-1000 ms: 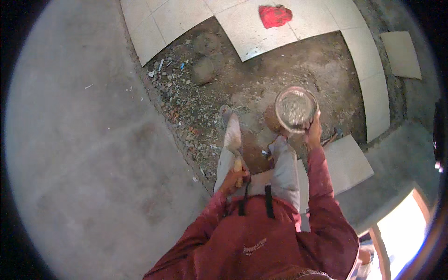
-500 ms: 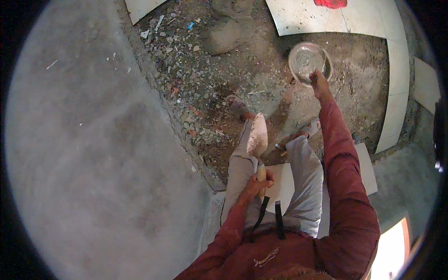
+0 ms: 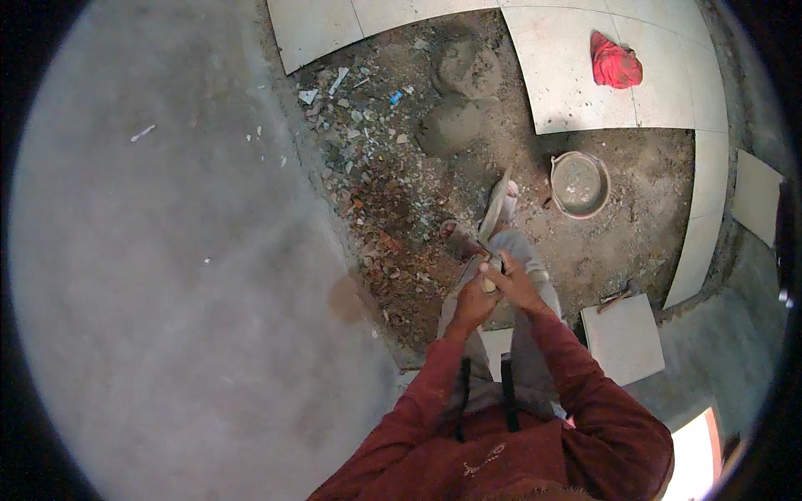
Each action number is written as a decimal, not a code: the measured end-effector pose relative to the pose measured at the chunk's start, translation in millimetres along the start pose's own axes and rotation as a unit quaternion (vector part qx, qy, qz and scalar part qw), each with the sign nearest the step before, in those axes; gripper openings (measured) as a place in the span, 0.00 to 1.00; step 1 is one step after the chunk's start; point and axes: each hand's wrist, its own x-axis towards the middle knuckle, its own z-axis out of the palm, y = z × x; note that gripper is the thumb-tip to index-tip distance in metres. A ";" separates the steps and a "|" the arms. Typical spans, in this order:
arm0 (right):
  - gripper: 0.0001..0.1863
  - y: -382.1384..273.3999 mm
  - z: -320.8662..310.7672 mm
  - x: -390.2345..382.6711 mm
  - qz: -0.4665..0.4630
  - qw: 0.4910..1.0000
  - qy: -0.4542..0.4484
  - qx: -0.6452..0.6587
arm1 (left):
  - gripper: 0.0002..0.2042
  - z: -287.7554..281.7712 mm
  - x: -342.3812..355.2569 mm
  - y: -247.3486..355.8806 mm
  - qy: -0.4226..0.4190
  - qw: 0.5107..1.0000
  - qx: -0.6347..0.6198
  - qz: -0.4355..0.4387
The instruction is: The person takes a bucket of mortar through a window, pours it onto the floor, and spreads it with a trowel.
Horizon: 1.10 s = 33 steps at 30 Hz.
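Pale tiles (image 3: 560, 50) bordered rubble (image 3: 376, 192) that lay untiled. Near the knees (image 3: 514, 242), the left hand (image 3: 474, 309) gripped a trowel (image 3: 494, 206) pointing away; the right hand (image 3: 520, 285) met its handle (image 3: 489, 285), grip unclear.

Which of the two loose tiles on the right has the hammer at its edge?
The nearer tile, lower in the picture: the hammer lies at its far edge. The farther tile, near the picture's right rim, has none.
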 end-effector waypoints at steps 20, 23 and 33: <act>0.31 18.5 -147.9 87.5 0.083 0.930 0.299 -0.197 | 0.15 -120.8 127.3 -94.9 -0.153 0.971 0.172 0.071; 0.29 26.0 -110.6 91.0 -0.025 0.888 0.330 -0.319 | 0.14 -125.2 133.4 -145.0 -0.189 0.954 0.225 0.061; 0.20 79.5 -105.4 293.9 -0.211 0.719 0.170 -0.640 | 0.12 -144.7 277.5 -75.2 -0.090 0.898 0.256 0.347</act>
